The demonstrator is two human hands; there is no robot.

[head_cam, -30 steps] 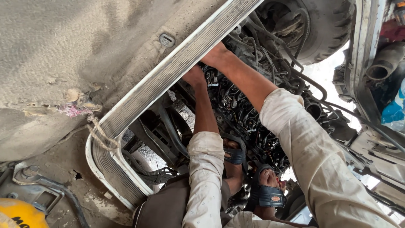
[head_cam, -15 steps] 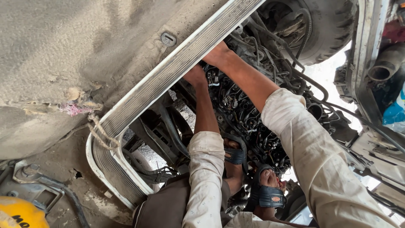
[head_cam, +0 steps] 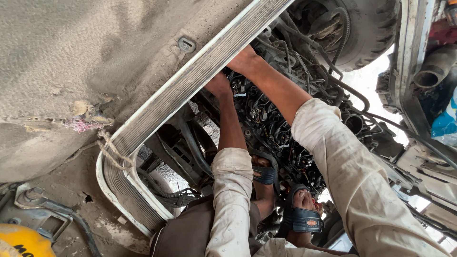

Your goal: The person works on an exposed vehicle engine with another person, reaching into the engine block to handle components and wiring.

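- Dusty grey bodywork (head_cam: 71, 71) fills the left of the view, with a yellow rounded object (head_cam: 21, 242) at the bottom corner and a frayed rope knot (head_cam: 112, 152) tied on the rim below.
- Next comes a long white ribbed metal frame (head_cam: 190, 81), running diagonally from top centre down to a curved corner; it is the hard edge both arms press against.
- Left hand (head_cam: 218, 85) reaches just under that frame into the dark oily engine with tangled wires and hoses (head_cam: 271, 123); its fingers are hidden, so I cannot tell whether it grips.
- Right hand (head_cam: 243, 61) lies higher, touching the frame's underside; its grip is equally hidden.
- Since half a second ago both hands sit almost where they were, so the work looks held at one spot.
- Sandalled feet (head_cam: 285, 200) rest on the engine below.
- Large black tyre (head_cam: 366, 28) and black hoses crowd the right; free room is tight.
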